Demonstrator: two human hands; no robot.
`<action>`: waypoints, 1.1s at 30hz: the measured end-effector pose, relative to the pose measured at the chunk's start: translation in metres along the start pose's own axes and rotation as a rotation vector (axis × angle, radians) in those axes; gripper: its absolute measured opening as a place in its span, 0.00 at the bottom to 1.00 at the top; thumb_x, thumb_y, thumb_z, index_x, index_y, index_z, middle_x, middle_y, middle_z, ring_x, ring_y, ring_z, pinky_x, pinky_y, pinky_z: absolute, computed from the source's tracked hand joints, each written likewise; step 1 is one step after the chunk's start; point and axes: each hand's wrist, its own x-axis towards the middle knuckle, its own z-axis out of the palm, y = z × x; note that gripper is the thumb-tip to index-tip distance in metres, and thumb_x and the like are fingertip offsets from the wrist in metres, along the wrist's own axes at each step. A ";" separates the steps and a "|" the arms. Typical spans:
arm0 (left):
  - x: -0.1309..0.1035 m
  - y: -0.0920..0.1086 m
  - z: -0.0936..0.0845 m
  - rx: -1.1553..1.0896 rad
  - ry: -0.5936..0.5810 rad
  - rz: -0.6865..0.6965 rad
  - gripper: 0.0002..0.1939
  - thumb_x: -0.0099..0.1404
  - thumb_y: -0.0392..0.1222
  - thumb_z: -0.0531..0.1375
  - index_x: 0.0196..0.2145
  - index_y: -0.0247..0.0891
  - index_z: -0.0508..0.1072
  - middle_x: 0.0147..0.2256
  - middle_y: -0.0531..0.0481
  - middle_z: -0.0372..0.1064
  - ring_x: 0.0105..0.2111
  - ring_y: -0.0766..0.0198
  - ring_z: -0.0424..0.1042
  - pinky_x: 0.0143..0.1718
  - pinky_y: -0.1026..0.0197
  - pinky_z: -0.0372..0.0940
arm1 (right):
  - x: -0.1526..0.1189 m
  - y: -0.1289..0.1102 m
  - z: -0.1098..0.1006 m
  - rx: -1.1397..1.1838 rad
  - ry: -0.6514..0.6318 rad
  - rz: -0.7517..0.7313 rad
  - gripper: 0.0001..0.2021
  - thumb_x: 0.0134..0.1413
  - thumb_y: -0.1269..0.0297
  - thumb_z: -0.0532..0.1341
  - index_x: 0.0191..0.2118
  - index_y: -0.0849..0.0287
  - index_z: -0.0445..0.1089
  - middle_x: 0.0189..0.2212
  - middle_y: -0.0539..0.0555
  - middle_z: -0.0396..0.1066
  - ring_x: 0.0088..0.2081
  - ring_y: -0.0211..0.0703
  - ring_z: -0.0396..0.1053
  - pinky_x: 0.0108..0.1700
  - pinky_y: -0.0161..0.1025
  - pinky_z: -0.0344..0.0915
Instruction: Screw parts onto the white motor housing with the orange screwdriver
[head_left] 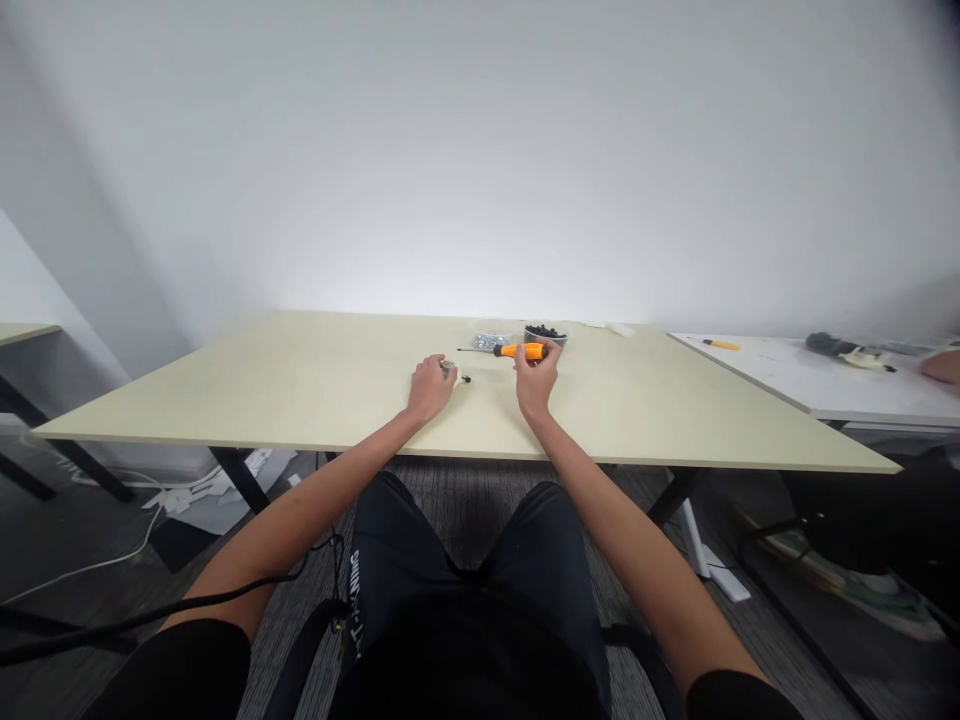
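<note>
The screwdriver [507,351] is held in the right hand [537,382], above the front-middle of the pale yellow-green table [337,370]. I count one screwdriver at this table, one small whitish part [460,378] under the left hand [431,386], and two holders of small pieces. The silver pieces [491,341] and the black pieces [545,331] are too many and too small to be counted.

The right hand is closed, its thumb and fingers pinching the handle. The left hand is bent low over the whitish part and has hold of it, with the fingers covering most of it; a black tip sticks out on the right side.

The silver pieces lie in a clear holder behind the screwdriver. The black pieces fill a round tub [555,342] just behind the right hand, which partly hides it. On the white table [862,400] at the right lie a second screwdriver [722,345], yellow-orange, and a dark object with a cream end [823,345], blurred. At the edge there is a blurred hand [943,365] of another person.

The screwdriver has an orange handle with black at both ends and a thin, dark straight shaft. It lies almost level, with the tip pointing left, near the left hand but apart from it.
</note>
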 end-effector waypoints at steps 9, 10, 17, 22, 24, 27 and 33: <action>0.000 0.001 -0.001 -0.002 0.020 -0.038 0.19 0.69 0.44 0.48 0.51 0.32 0.66 0.51 0.38 0.68 0.51 0.52 0.65 0.52 0.53 0.59 | -0.002 -0.013 -0.003 -0.012 0.065 -0.045 0.20 0.58 0.51 0.54 0.49 0.60 0.56 0.39 0.56 0.67 0.36 0.39 0.68 0.40 0.38 0.67; 0.000 0.001 -0.001 0.000 0.020 -0.038 0.19 0.69 0.44 0.49 0.51 0.32 0.66 0.51 0.38 0.68 0.51 0.52 0.65 0.51 0.53 0.59 | -0.002 -0.013 -0.004 -0.006 0.073 -0.050 0.20 0.59 0.51 0.54 0.49 0.60 0.56 0.39 0.56 0.67 0.37 0.39 0.68 0.40 0.38 0.66; 0.000 0.000 -0.001 0.014 0.005 -0.034 0.17 0.68 0.41 0.50 0.51 0.32 0.65 0.50 0.38 0.68 0.50 0.54 0.65 0.50 0.56 0.59 | -0.002 -0.014 -0.004 0.006 0.073 -0.077 0.20 0.60 0.50 0.52 0.51 0.59 0.54 0.39 0.56 0.67 0.37 0.39 0.68 0.40 0.37 0.66; 0.001 -0.002 0.000 0.023 0.002 -0.024 0.16 0.67 0.38 0.49 0.51 0.32 0.65 0.50 0.39 0.68 0.50 0.55 0.65 0.50 0.56 0.59 | -0.002 -0.014 -0.004 0.011 0.053 -0.082 0.20 0.60 0.50 0.53 0.51 0.59 0.55 0.38 0.55 0.67 0.36 0.39 0.67 0.39 0.37 0.65; 0.001 -0.003 0.000 0.026 0.001 -0.022 0.16 0.67 0.37 0.50 0.51 0.33 0.65 0.50 0.39 0.68 0.50 0.55 0.65 0.50 0.56 0.59 | -0.003 -0.015 -0.005 0.001 0.049 -0.086 0.20 0.60 0.50 0.53 0.50 0.59 0.56 0.38 0.55 0.66 0.36 0.39 0.67 0.40 0.37 0.65; 0.001 -0.004 0.001 0.028 0.003 -0.022 0.16 0.66 0.37 0.51 0.51 0.33 0.65 0.50 0.39 0.68 0.50 0.55 0.65 0.50 0.56 0.59 | -0.003 -0.015 -0.005 -0.014 0.046 -0.088 0.20 0.60 0.50 0.53 0.50 0.59 0.56 0.38 0.55 0.66 0.35 0.39 0.67 0.40 0.37 0.65; 0.001 -0.002 0.000 0.028 0.001 -0.028 0.16 0.66 0.37 0.51 0.51 0.33 0.65 0.50 0.39 0.68 0.50 0.55 0.65 0.50 0.56 0.58 | -0.003 -0.013 -0.005 -0.025 0.057 -0.094 0.20 0.59 0.49 0.53 0.50 0.59 0.56 0.37 0.54 0.66 0.35 0.38 0.67 0.39 0.37 0.65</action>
